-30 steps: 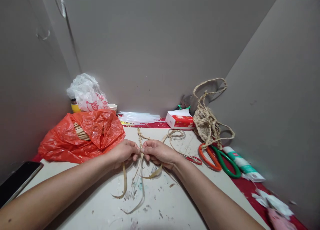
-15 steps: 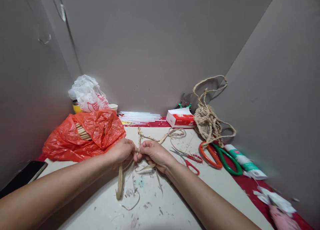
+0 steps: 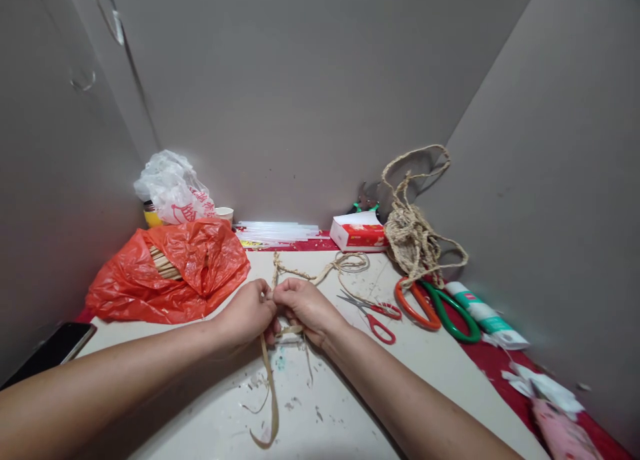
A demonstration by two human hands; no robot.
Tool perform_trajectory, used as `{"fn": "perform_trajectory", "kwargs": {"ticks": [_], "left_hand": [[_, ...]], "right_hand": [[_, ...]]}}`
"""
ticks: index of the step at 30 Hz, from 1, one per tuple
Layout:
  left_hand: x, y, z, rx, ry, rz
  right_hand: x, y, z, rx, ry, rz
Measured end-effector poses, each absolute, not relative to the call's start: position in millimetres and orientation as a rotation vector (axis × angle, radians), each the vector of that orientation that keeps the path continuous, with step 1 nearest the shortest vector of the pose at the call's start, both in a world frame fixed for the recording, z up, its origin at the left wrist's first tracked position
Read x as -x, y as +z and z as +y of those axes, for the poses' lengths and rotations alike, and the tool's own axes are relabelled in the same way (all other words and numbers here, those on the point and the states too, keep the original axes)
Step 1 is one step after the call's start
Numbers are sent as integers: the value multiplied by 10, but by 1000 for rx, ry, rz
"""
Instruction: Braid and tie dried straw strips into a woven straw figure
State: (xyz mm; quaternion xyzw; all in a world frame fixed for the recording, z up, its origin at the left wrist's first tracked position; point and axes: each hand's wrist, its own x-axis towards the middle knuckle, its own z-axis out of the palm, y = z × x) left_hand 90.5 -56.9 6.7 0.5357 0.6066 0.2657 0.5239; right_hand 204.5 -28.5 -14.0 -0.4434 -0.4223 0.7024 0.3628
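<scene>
A thin braided straw cord [image 3: 295, 271] runs across the white board to where my two hands meet. My left hand [image 3: 249, 311] is closed, its fingertips pinching the near end of the cord. Beside it my right hand [image 3: 306, 308] pinches the same spot with thumb and forefinger, so the exact crossing of strands is hidden. A loose flat straw strip [image 3: 273, 407] hangs below my left hand and curls at its tip. Another pale strip [image 3: 290, 329] loops under my right hand. Small red-handled scissors [image 3: 377, 317] lie open just right of my right hand.
An orange plastic bag [image 3: 170, 267] with a bundle of straw stands left. A rope heap [image 3: 413, 237] and large shears with an orange handle [image 3: 419, 305] and green handle [image 3: 453, 313] lie right. A red-white box [image 3: 357, 233] and clear sticks [image 3: 280, 232] line the back; a phone [image 3: 47, 353] lies left.
My left hand has turned, and the straw strip below it has swung right and now hangs longer, with a curled end. Both hands stay pinched at the cord. The view has shifted slightly.
</scene>
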Motion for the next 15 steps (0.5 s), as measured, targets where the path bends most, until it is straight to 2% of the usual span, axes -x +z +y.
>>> {"fn": "perform_trajectory", "kwargs": {"ticks": [8, 12, 15], "left_hand": [[-725, 145, -623, -1348, 586, 1409], [-571, 129, -564, -1512, 883, 1538], [-566, 33, -542, -1429, 838, 1419]], "right_hand": [[-2122, -126, -222, 1174, 1851, -1095], [-2228, -114, -148, 1112, 2024, -1077], [-2275, -136, -106, 1059, 2082, -1083]]}}
